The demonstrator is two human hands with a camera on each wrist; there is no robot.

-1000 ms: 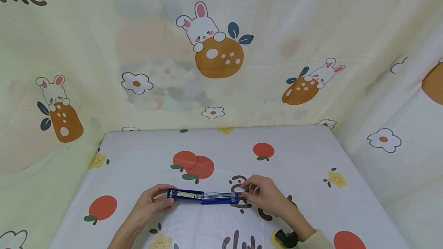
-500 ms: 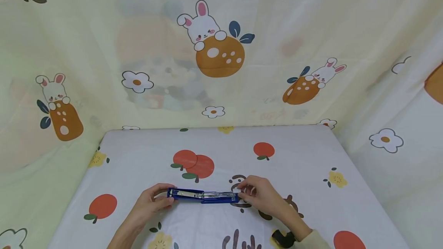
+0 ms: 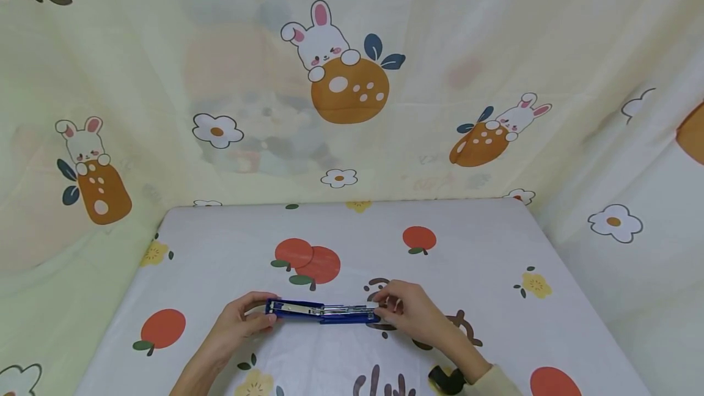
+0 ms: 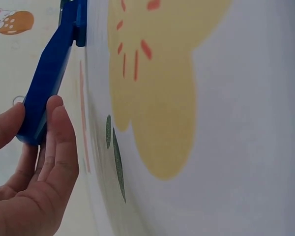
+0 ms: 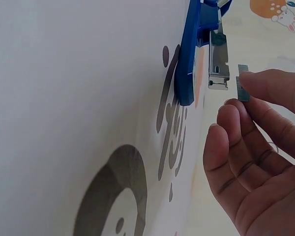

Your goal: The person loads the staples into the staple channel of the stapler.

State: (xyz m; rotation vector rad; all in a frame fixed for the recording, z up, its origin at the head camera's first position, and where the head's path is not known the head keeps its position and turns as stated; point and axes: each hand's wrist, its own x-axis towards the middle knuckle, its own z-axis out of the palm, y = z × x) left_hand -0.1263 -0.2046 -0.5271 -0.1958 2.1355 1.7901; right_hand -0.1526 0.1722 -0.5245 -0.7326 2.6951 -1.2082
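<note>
A blue stapler (image 3: 348, 321) lies folded wide open on the table, its metal staple channel (image 5: 218, 59) facing up. My left hand (image 3: 236, 326) grips the end of its raised cover (image 4: 42, 88) between thumb and fingers. At the other end, my right hand (image 3: 415, 313) pinches a short strip of staples (image 5: 243, 93) between thumb and index finger. In the right wrist view the strip is held just above and beside the channel's end, apart from it. The other fingers of that hand are curled below.
A white tablecloth (image 3: 467, 261) printed with fruit and flowers covers the table. Patterned curtains (image 3: 418, 157) rise behind and at both sides. A black band-like object (image 3: 447, 380) sits at the right wrist, by the sleeve (image 3: 495, 382).
My right hand has moved slightly left, bringing the strip of staples over the stapler's near-right end. The left hand and the stapler have stayed in place.
</note>
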